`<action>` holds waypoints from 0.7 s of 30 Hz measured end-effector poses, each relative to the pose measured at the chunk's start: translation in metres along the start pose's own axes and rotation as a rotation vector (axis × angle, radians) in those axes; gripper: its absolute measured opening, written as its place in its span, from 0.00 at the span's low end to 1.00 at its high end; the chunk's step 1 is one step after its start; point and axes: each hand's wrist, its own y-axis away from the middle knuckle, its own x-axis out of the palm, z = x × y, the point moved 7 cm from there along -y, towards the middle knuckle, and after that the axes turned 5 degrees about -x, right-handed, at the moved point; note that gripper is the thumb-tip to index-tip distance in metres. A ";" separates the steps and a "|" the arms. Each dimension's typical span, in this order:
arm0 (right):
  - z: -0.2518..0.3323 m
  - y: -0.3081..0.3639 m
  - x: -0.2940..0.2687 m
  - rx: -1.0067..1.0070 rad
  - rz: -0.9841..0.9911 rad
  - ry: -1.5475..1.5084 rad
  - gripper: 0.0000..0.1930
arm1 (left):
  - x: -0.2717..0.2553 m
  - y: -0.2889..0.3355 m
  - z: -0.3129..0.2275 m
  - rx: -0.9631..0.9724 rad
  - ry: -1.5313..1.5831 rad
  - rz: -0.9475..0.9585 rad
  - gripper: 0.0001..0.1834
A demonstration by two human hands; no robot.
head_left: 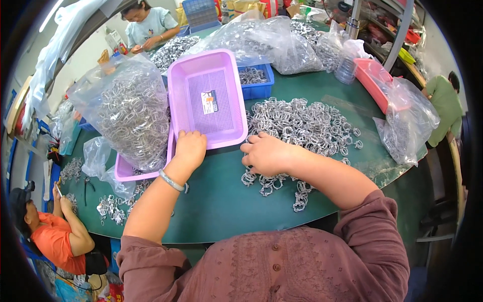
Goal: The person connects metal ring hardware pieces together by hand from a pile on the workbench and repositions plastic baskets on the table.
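A purple plastic basket (235, 100) with a mesh bottom and a label inside leans tilted in front of me. My left hand (192, 147), with a bangle on its wrist, grips the basket's near rim with the fingertips over the edge. A large heap of small grey ring-shaped metal parts (307, 123) lies on the green table to the right. My right hand (267, 155) rests at the heap's left edge, palm down, with its fingers apart and nothing visible held in them. Several loose parts (270, 185) lie nearer to me, below that hand.
A bulging clear bag of similar parts (133, 118) stands in another purple basket (123, 168) at left. Behind are a blue bin (261, 89), more filled bags (292, 53) and a red tray (370, 75). Co-workers are at the far side (150, 25), left (60, 239) and right (445, 105).
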 end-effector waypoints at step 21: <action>-0.067 0.056 -0.051 0.089 -0.587 -0.334 0.08 | -0.063 0.037 -0.040 -0.019 0.658 -0.284 0.27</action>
